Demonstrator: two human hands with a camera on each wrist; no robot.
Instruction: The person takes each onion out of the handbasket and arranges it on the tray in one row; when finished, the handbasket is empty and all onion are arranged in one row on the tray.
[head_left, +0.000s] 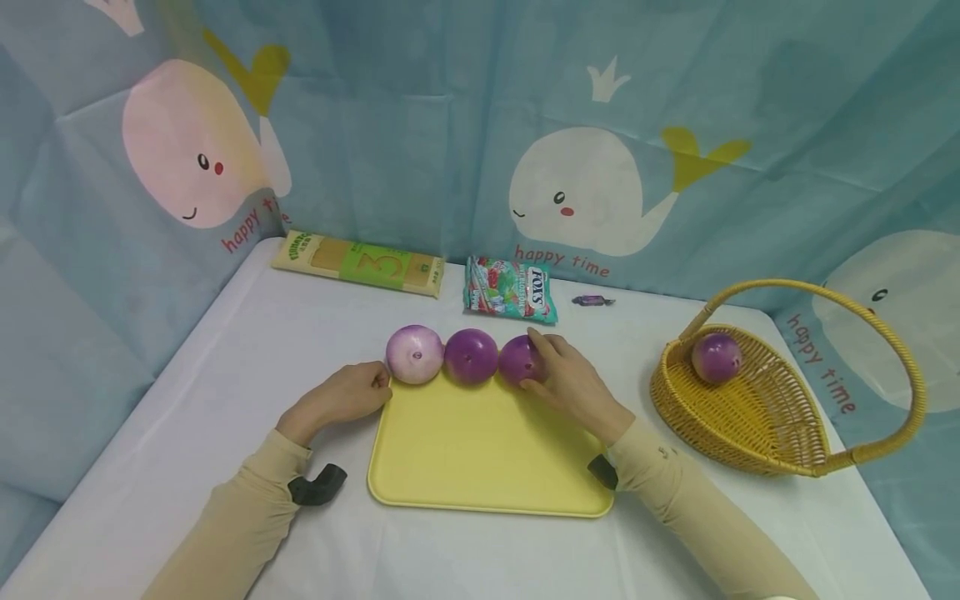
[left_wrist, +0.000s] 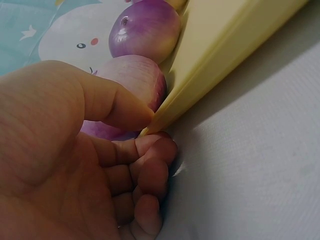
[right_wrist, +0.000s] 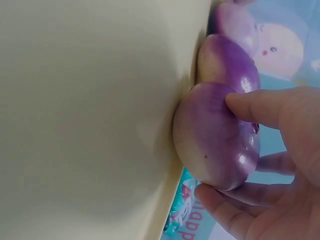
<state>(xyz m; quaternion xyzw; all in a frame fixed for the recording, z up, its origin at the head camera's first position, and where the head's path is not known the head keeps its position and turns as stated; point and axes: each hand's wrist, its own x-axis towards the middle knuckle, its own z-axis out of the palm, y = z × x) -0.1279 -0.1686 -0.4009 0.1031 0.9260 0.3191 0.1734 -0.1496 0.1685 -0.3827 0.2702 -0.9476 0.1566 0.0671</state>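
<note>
Three round purple onions stand in a row along the far side of a yellow tray. The left onion is paler and streaked white; the middle onion is dark purple. My right hand holds the right onion, thumb on one side and fingers on the other. At the tray's far left corner, beside the pale onion, my left hand pinches the rim between thumb and forefinger, as the left wrist view shows. Its other fingers are curled.
A wicker basket with a tall handle stands at the right, another purple onion inside. Behind the tray lie a noodle packet, a FOX'S candy bag and a small wrapped candy. A whale-print curtain backs the white table.
</note>
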